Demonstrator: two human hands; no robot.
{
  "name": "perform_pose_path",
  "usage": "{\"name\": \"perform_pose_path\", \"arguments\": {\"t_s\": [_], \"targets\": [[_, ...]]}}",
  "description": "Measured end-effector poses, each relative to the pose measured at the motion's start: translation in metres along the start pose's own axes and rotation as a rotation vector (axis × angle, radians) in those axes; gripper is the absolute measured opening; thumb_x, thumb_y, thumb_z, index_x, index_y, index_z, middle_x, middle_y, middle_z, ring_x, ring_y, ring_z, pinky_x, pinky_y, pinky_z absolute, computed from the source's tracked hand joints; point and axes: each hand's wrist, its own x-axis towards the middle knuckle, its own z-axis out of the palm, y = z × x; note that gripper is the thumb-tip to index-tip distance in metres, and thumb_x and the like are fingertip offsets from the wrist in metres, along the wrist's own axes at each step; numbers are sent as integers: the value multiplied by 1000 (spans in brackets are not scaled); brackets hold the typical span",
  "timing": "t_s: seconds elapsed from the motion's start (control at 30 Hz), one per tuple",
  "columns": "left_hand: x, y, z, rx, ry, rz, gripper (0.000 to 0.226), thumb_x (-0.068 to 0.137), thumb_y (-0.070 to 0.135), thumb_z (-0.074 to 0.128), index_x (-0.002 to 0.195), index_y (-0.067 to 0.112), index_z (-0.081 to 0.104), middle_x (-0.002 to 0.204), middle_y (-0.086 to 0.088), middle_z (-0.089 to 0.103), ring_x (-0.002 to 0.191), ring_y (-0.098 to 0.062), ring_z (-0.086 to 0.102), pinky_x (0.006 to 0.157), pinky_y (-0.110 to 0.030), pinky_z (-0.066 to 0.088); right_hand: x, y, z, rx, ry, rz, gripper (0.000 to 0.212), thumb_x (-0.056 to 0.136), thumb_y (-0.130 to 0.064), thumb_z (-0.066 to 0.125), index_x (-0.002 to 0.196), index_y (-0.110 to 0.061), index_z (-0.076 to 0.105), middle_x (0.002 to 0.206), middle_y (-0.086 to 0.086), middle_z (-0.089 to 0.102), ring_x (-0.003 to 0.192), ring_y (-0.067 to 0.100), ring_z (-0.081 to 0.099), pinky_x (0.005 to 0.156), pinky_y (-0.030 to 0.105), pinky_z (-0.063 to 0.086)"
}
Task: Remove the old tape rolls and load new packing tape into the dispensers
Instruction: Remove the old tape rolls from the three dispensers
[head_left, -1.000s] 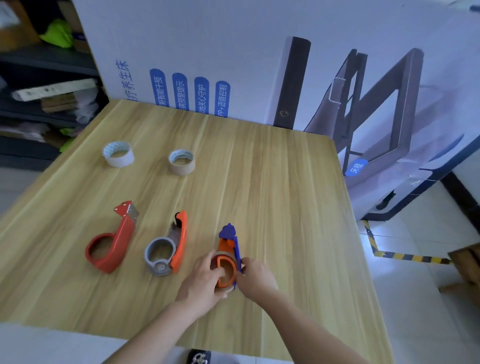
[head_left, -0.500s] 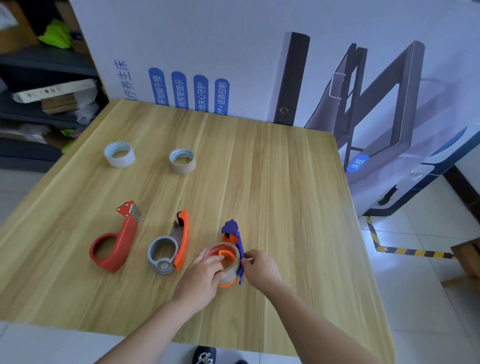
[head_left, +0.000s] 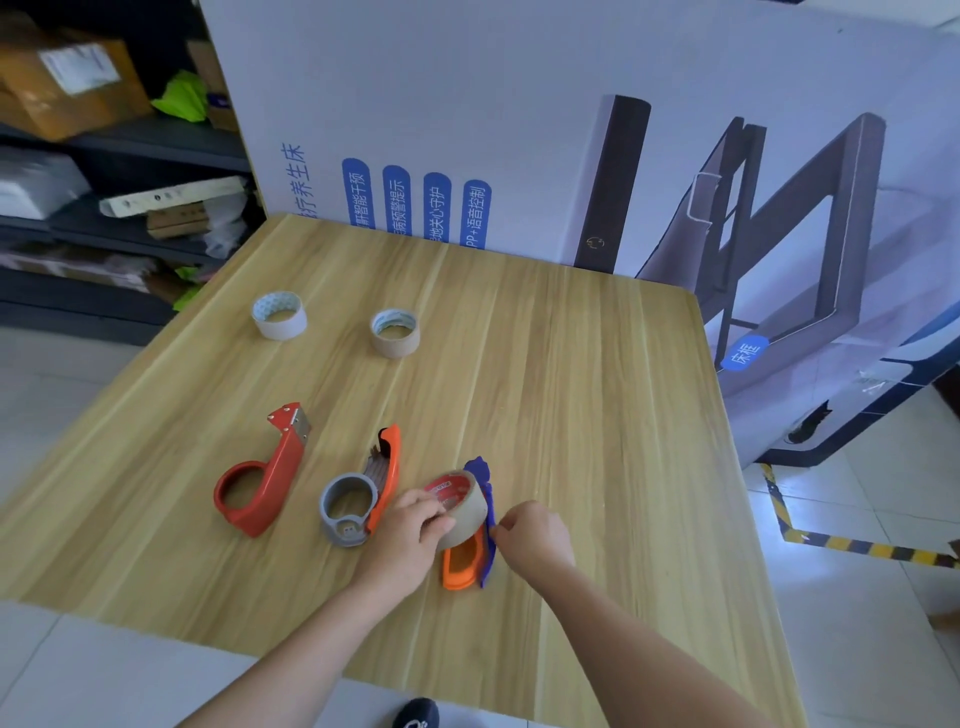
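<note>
**Technician:** While the wooden table (head_left: 571, 389) is carrying all the parts, how are the hands sitting?

**Inspector:** The left hand (head_left: 402, 540) is gripping a brown tape roll (head_left: 460, 501), tilted, at the blue-and-orange dispenser (head_left: 475, 551) near the front edge. The right hand (head_left: 535, 535) is pinching that dispenser's blue side with curled fingers.

**Technician:** And the remaining items?

**Inspector:** A grey-and-orange dispenser (head_left: 361, 493) is lying just beside the left hand; a red dispenser (head_left: 262, 475) is lying farther left. Two tape rolls, one white (head_left: 279, 314) and one tan (head_left: 395, 332), are standing apart toward the far edge.

**Technician:** Surroundings?

**Inspector:** A large printed carton (head_left: 571, 130) is standing behind the table, dark shelving (head_left: 104, 171) is holding packages at left, and striped tape (head_left: 852, 543) is marking the tiled floor at right.
</note>
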Motion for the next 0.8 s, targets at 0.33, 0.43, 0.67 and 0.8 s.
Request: {"name": "perform_pose_path", "arguments": {"t_s": [0.33,0.43,0.67,0.8], "targets": [[27,28,-29,209,105,228,16,90,23,63,90,10,72,116,-1,53,108,-12,45,94,-23,33,0,-32,-35,62,92,-463,52,90,-16,51,137,-39,49,119,-4,55,102,19,64,86,37,54],[47,35,-45,235,116,279,16,89,22,64,88,9,74,115,-2,52,111,-15,46,97,-24,34,11,-42,-47,16,126,-470,36,93,-20,57,127,-30,61,116,0,60,100,20,64,89,36,52],[108,44,-65,357,77,335,28,92,18,59,119,13,65,137,-4,44,129,-15,41,100,-26,40,58,-77,-61,-57,281,-393,26,95,-25,56,120,-25,66,110,1,62,98,21,61,78,30,50],[147,36,-66,461,-69,322,56,96,14,51,148,14,31,159,-3,16,146,-16,21,113,-26,28,93,-94,-62,-99,314,-282,27,96,-25,55,120,-25,66,113,1,62,98,22,62,72,28,49]]}}
